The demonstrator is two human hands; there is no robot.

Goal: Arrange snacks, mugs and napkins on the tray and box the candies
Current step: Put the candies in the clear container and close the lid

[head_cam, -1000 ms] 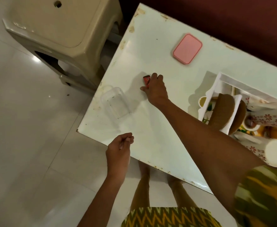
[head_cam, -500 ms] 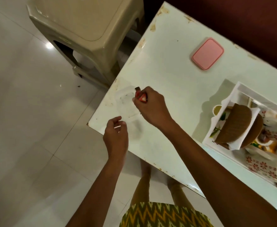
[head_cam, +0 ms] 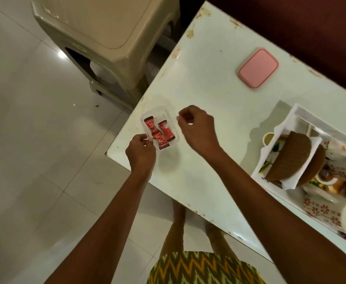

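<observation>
A small clear plastic box (head_cam: 173,130) sits near the table's left corner with three red candies (head_cam: 158,132) lying inside it. My left hand (head_cam: 140,151) hovers at the box's near left edge, fingers curled, nothing visible in them. My right hand (head_cam: 196,128) is just right of the box, fingers loosely curled and holding nothing. The pink lid (head_cam: 258,67) lies apart on the far side of the table. A white tray (head_cam: 297,115) at the right holds brown snacks, napkins, floral mugs and small cups.
The white table (head_cam: 209,89) has worn, chipped edges, and its corner lies just left of the box. A beige plastic stool (head_cam: 106,37) stands on the tiled floor beyond that corner. My legs are under the table's near edge.
My right hand carried a red candy from the table to the clear box and let go of it. My left hand rose to the box's edge. Three candies now lie in the box.
</observation>
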